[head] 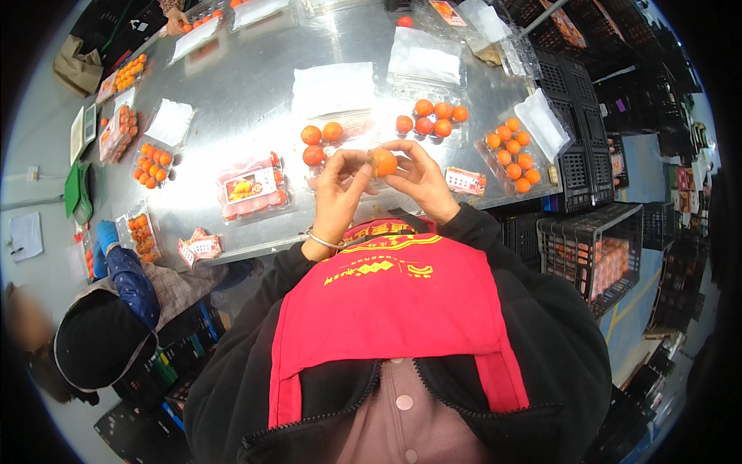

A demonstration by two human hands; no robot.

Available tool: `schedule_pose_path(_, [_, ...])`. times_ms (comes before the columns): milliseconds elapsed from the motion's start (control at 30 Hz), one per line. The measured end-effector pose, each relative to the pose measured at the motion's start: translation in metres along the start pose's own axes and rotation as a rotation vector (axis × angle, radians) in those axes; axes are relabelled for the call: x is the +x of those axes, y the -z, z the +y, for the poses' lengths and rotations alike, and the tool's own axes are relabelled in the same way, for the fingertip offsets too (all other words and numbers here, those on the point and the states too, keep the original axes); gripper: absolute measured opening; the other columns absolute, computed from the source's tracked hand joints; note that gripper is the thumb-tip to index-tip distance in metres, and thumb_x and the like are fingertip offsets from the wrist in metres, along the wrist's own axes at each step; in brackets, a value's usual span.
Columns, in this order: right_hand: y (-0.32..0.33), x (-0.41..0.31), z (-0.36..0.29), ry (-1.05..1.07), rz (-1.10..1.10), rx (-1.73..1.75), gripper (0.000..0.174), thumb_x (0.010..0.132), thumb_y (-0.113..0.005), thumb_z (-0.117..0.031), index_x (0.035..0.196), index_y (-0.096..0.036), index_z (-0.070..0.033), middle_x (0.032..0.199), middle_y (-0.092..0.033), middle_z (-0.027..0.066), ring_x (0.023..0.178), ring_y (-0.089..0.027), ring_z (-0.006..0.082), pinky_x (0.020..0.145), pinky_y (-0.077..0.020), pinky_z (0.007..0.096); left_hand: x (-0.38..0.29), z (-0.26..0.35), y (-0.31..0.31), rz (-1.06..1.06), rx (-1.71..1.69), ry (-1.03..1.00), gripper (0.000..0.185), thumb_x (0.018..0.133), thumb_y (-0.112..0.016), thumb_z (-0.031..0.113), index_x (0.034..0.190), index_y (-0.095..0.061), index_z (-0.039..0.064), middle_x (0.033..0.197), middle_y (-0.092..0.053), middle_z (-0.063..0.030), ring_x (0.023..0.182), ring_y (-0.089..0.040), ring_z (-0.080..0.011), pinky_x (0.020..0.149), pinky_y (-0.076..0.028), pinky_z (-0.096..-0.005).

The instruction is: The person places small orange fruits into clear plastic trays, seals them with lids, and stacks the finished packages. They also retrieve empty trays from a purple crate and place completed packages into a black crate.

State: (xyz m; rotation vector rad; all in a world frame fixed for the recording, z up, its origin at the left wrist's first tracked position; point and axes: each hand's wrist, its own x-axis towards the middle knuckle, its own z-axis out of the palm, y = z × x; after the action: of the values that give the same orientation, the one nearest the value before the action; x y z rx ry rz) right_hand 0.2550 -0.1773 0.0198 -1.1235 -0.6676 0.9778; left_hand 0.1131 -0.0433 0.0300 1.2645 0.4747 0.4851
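Observation:
My left hand point(342, 188) and my right hand point(420, 180) meet over the table's near edge, their fingers on one orange-red round fruit point(385, 163). Which hand bears its weight I cannot tell; the right fingers curl beside it, and the left fingertips touch its stem side. Just beyond lies an open clear plastic clamshell point(333, 110) with several fruits and a white pad on its lid; my fingers partly hide it. Another open clamshell point(455, 90) with several fruits is to its right. A closed, labelled pack point(252, 188) of fruit lies to the left.
The steel table point(237, 104) holds further fruit packs at the left and far side. Folded printed labels point(465, 181) lie near the right front edge. Black plastic crates point(585, 255) stand at the right. A co-worker's blue-gloved hand point(106, 235) is at the left.

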Motion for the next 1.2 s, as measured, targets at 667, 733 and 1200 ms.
schedule_pose_path(667, [-0.001,-0.004,-0.002,-0.083,-0.01,0.09,0.044,0.096,-0.076,-0.011,0.132,-0.052,-0.002,0.134,-0.058,0.0114,0.126,-0.06,0.0228,0.108,-0.0494,0.0368,0.004,-0.003,0.004,0.033,0.354,-0.219,0.011,0.098,-0.07,0.001,0.104,-0.061,-0.002,0.094,-0.067,-0.01,0.079,-0.07,-0.0155,0.07,-0.058,-0.0287])
schedule_pose_path(733, [-0.001,-0.004,-0.002,-0.092,0.001,0.092,0.045,0.096,-0.076,-0.011,0.132,-0.051,-0.001,0.132,-0.06,0.0125,0.124,-0.063,0.0225,0.106,-0.0511,0.0362,0.004,-0.004,0.004,0.025,0.219,-0.132,0.01,0.099,-0.069,0.002,0.103,-0.061,-0.003,0.095,-0.067,-0.0092,0.081,-0.071,-0.0151,0.071,-0.059,-0.028])
schedule_pose_path(1200, [-0.004,-0.002,0.009,0.151,0.002,-0.291,0.044,0.092,-0.076,-0.003,0.13,-0.054,-0.004,0.128,-0.058,0.0071,0.12,-0.062,0.0191,0.104,-0.0524,0.0355,0.005,-0.001,0.002,-0.024,-0.087,0.134,0.02,0.102,-0.067,0.014,0.114,-0.056,0.002,0.108,-0.066,-0.0086,0.09,-0.068,-0.012,0.072,-0.06,-0.0281])
